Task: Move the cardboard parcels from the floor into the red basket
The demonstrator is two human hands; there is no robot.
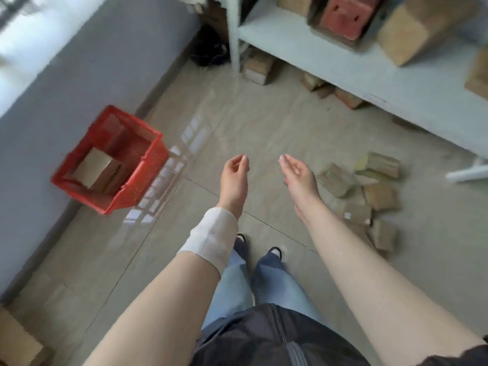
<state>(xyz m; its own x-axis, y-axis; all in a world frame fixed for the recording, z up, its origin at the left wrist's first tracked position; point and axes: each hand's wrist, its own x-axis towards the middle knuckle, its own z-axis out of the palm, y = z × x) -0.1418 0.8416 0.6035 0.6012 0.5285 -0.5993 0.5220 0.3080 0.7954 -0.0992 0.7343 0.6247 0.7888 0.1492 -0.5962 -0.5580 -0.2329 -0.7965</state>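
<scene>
Parcels [364, 191] are lying heaped on the floor [264, 122] at three o'clock, small brown blocks with creased faces; one parcel [96, 167] is sitting inside the red mesh basket [148, 165] at nine o'clock. Left hand [235, 178] and right hand [299, 175] are hanging loosely curled, holding nothing; turning right and lifting the top parcel looks wisest
</scene>
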